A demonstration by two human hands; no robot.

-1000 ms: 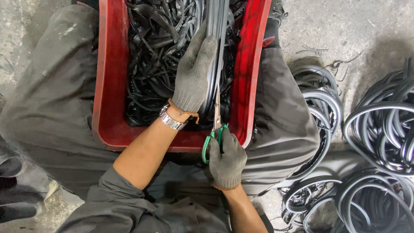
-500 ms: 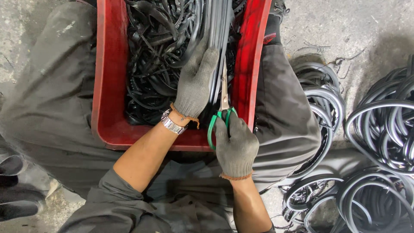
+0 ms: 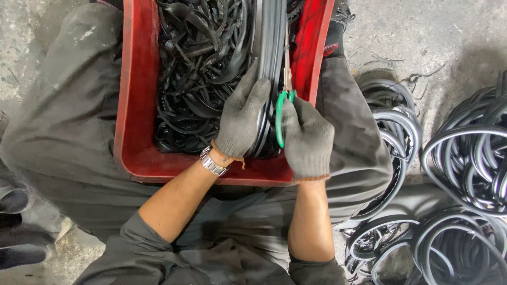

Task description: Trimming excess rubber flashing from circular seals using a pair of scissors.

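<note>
A red plastic tray (image 3: 132,105) rests on my lap, filled with black rubber strips (image 3: 200,63). My left hand (image 3: 242,119), in a grey knit glove with a metal watch at the wrist, presses and grips a wide black rubber band (image 3: 272,37) that runs up the tray's right side. My right hand (image 3: 307,138), also gloved, holds green-handled scissors (image 3: 284,95) whose blades point up along the band's right edge.
Coils of black rubber rings (image 3: 475,158) lie on the concrete floor to the right, with more (image 3: 391,121) beside my right leg. Dark boots (image 3: 21,232) sit at the lower left. The floor is grey, rough concrete.
My right hand with the scissors has moved up along the band, from the tray's near rim into the tray. My left hand has kept its hold on the band.
</note>
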